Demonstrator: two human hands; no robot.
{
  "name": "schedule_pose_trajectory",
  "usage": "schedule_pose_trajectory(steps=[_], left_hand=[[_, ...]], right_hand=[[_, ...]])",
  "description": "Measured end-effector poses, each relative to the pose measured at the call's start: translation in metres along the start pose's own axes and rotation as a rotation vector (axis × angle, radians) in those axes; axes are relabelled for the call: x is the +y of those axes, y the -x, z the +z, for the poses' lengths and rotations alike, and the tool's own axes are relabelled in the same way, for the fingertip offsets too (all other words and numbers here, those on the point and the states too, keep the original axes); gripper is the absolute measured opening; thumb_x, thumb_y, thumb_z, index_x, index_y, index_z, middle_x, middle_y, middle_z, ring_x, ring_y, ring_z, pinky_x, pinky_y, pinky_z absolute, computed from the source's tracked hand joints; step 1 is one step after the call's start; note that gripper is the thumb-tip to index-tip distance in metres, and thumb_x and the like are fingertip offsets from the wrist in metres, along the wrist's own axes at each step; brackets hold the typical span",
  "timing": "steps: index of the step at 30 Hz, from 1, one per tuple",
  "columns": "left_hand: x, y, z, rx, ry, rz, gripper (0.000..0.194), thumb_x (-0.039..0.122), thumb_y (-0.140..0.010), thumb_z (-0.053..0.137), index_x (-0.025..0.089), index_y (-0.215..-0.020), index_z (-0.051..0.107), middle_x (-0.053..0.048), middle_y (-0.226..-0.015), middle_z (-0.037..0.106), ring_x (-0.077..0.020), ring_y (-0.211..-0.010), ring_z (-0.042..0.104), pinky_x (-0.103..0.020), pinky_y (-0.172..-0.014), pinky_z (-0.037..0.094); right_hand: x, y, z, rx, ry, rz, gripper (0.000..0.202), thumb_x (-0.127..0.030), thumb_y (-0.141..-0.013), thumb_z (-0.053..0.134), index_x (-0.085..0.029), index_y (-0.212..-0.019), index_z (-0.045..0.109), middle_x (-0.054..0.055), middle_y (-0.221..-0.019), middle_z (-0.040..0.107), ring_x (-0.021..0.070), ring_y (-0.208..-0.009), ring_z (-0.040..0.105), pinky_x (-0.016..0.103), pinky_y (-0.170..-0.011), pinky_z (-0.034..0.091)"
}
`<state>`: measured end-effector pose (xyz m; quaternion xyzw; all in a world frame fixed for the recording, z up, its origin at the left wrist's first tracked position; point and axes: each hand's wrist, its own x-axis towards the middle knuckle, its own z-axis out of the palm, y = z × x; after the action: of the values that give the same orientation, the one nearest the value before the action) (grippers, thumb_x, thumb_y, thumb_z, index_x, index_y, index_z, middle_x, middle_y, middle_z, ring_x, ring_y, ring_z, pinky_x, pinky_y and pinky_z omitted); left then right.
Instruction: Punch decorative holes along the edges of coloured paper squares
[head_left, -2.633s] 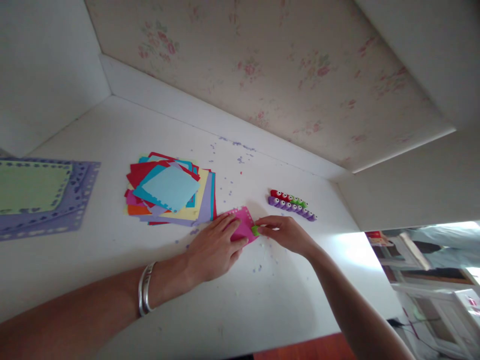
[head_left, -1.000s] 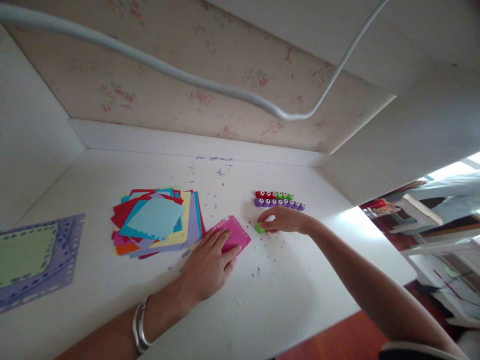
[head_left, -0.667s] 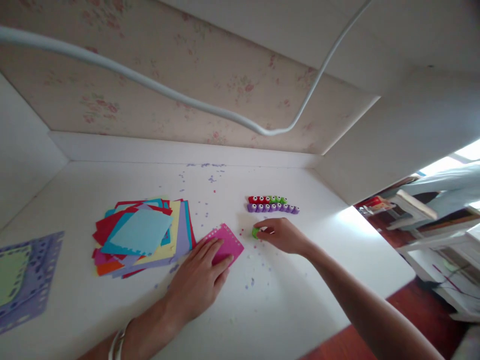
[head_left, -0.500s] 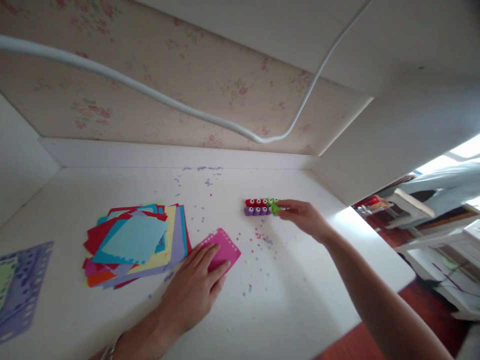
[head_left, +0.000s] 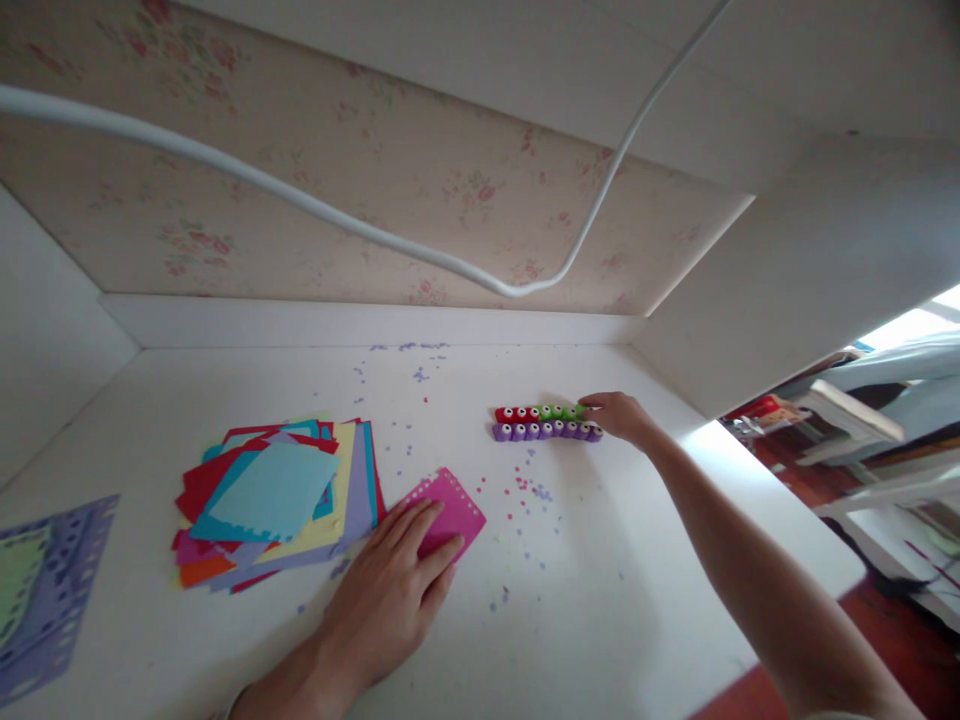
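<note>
Because its fingers lie flat across the pink card [head_left: 461,510], the open left hand [head_left: 382,590] apparently steadies it against the desk [head_left: 465,650]. The right hand [head_left: 616,412] pinches a green piece [head_left: 582,410] beside the purple row [head_left: 533,432], probably for alignment.

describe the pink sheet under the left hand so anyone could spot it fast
On the white table, find the fanned pile of coloured paper. To its right, the left hand presses a bright pink sheet. The hand on it and its two hole-punched edges set it apart from the pile.
</note>
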<state>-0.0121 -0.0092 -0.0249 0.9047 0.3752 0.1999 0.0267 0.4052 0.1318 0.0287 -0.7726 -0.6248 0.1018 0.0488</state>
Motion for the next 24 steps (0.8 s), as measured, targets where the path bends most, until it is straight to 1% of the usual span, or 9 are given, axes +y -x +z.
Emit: schedule_pose_trajectory(steps=[3,5,9,12,15,17,20,22,24], left_hand=[[0.0,0.0,0.0,0.002,0.01,-0.003,0.034,0.03,-0.092,0.054,0.032,-0.125,0.062,-0.01,-0.136,0.051,-0.0289,-0.125,0.05,-0.052,-0.101,0.047],[0.0,0.0,0.001,0.001,0.015,-0.009,0.033,0.03,-0.093,0.054,0.032,-0.125,0.062,-0.01,-0.136,0.051,-0.0292,-0.125,0.05,-0.052,-0.101,0.047],[-0.002,0.001,0.003,-0.001,0.014,0.0,0.034,0.03,-0.093,0.053,0.034,-0.126,0.06,-0.01,-0.137,0.05,-0.0287,-0.126,0.049,-0.052,-0.101,0.047],[-0.002,0.002,0.002,-0.01,0.009,0.004,0.034,0.03,-0.093,0.053,0.034,-0.126,0.06,-0.01,-0.137,0.051,-0.0284,-0.125,0.05,-0.052,-0.101,0.047],[0.001,0.001,-0.001,-0.006,0.021,-0.016,0.033,0.029,-0.093,0.053,0.033,-0.125,0.062,-0.01,-0.136,0.052,-0.0285,-0.125,0.05,-0.052,-0.102,0.046],[0.003,0.0,-0.002,0.009,0.045,-0.045,0.032,0.03,-0.093,0.054,0.034,-0.123,0.063,-0.009,-0.135,0.054,-0.0282,-0.125,0.051,-0.052,-0.103,0.045],[0.005,-0.002,-0.004,0.021,0.081,-0.066,0.03,0.031,-0.092,0.055,0.033,-0.12,0.065,-0.007,-0.132,0.056,-0.028,-0.123,0.052,-0.051,-0.104,0.044],[0.006,-0.003,-0.005,0.025,0.098,-0.07,0.029,0.031,-0.092,0.055,0.033,-0.119,0.066,-0.008,-0.132,0.056,-0.0282,-0.123,0.052,-0.052,-0.104,0.044],[0.006,-0.003,-0.005,0.031,0.111,-0.076,0.029,0.031,-0.092,0.055,0.033,-0.119,0.066,-0.008,-0.131,0.057,-0.0283,-0.122,0.052,-0.052,-0.104,0.044]], right_hand=[[-0.003,-0.001,0.001,-0.028,-0.023,-0.009,0.028,-0.033,-0.082,0.055,-0.025,-0.096,0.079,0.004,-0.101,0.076,0.0257,-0.093,0.07,0.031,-0.08,0.05],[-0.006,-0.001,-0.002,0.001,-0.044,0.005,0.031,-0.034,-0.086,0.051,-0.026,-0.1,0.077,0.004,-0.104,0.076,0.0248,-0.095,0.069,0.03,-0.08,0.05],[-0.016,0.01,-0.012,0.147,-0.079,0.057,0.038,-0.035,-0.092,0.043,-0.021,-0.112,0.072,0.009,-0.114,0.072,0.0252,-0.099,0.067,0.032,-0.083,0.048],[-0.036,0.037,-0.011,0.249,-0.183,0.063,0.042,-0.042,-0.095,0.036,-0.021,-0.111,0.069,0.007,-0.101,0.074,0.0188,-0.08,0.068,0.026,-0.069,0.048],[-0.069,0.075,0.009,0.286,-0.435,0.006,0.045,-0.056,-0.09,0.047,-0.019,-0.08,0.069,0.002,-0.065,0.067,0.0146,-0.055,0.057,0.024,-0.052,0.04],[-0.094,0.098,0.032,0.278,-0.544,-0.043,0.052,-0.06,-0.089,0.047,-0.018,-0.06,0.059,-0.001,-0.05,0.053,0.0122,-0.047,0.047,0.024,-0.046,0.032],[-0.127,0.12,0.068,0.268,-0.597,-0.102,0.059,-0.058,-0.09,0.045,-0.02,-0.046,0.041,-0.004,-0.042,0.037,0.0097,-0.042,0.036,0.024,-0.043,0.024],[-0.141,0.126,0.086,0.218,-0.516,-0.234,0.057,-0.053,-0.092,0.046,-0.019,-0.045,0.041,-0.004,-0.042,0.039,0.0098,-0.043,0.038,0.024,-0.046,0.026],[-0.149,0.129,0.095,0.182,-0.405,-0.351,0.054,-0.047,-0.093,0.047,-0.019,-0.046,0.047,-0.002,-0.044,0.046,0.0103,-0.044,0.042,0.024,-0.049,0.028]])
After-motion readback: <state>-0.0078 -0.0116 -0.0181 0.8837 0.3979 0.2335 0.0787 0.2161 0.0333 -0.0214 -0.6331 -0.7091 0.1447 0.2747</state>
